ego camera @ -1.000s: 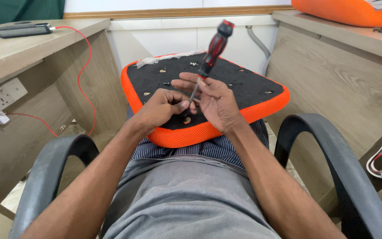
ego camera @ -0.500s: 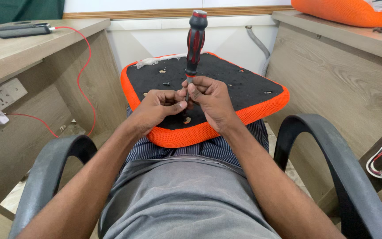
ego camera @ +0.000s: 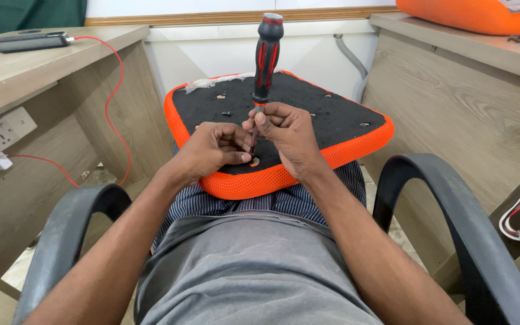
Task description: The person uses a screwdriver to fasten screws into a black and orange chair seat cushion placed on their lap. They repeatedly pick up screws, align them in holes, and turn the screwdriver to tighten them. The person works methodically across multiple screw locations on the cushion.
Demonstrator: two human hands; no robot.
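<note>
Wooden desks stand on both sides of the seated person, with a white wall panel behind. On the left desk lies a dark flat device with a red cable running down from it toward a wall socket. On the right desk rests an orange cushion.

Across the person's lap lies a seat pad, black on its upturned face and edged in orange mesh, with small screw holes scattered over it. A screwdriver with a black and red handle stands nearly upright over the near part of the pad, its tip down at a washer close to the near edge.

The right hand is closed around the lower shaft of the screwdriver, just under the handle. The left hand rests on the pad beside it, fingers curled and pinched at the tip of the shaft, touching the right hand.

Black chair armrests curve up on either side of the person's arms.
</note>
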